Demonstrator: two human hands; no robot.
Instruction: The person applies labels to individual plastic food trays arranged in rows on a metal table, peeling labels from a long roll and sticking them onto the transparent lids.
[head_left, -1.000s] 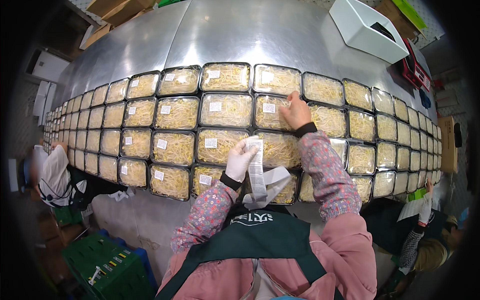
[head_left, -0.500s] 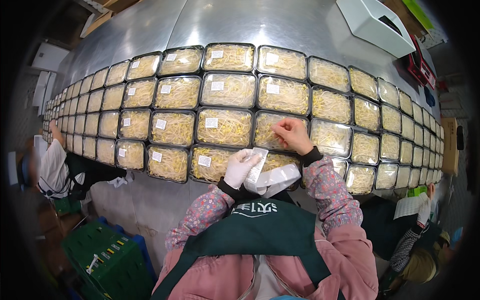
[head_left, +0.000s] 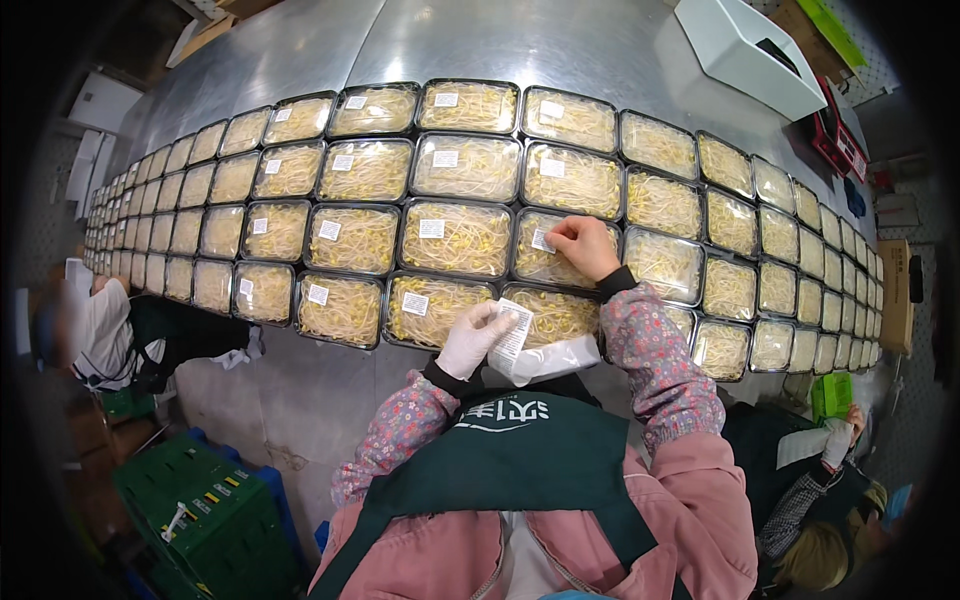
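My left hand (head_left: 470, 340), in a white glove, pinches a strip of printed white labels (head_left: 511, 335) whose loose white backing (head_left: 555, 358) curls toward my apron. My bare right hand (head_left: 586, 246) has thumb and fingers closed at the edge of a white label (head_left: 541, 240). That label lies against the clear lid of a bean sprout tray (head_left: 535, 263) in the second row from me. Below it, a nearer sprout tray (head_left: 552, 315) is partly covered by the label strip. To the left, a labelled tray (head_left: 455, 238) sits close beside it.
Long rows of black sprout trays (head_left: 665, 265) cross the steel table (head_left: 440, 40). A white bin (head_left: 745, 55) and a red device (head_left: 838, 130) stand at the far right. Co-workers are at left (head_left: 100, 325) and right (head_left: 815, 480). Green crates (head_left: 210, 520) stand at lower left.
My right hand has moved slightly up, and a white label now shows under its fingertips on the tray. The label strip stays in my left hand; its loose backing hangs lower.
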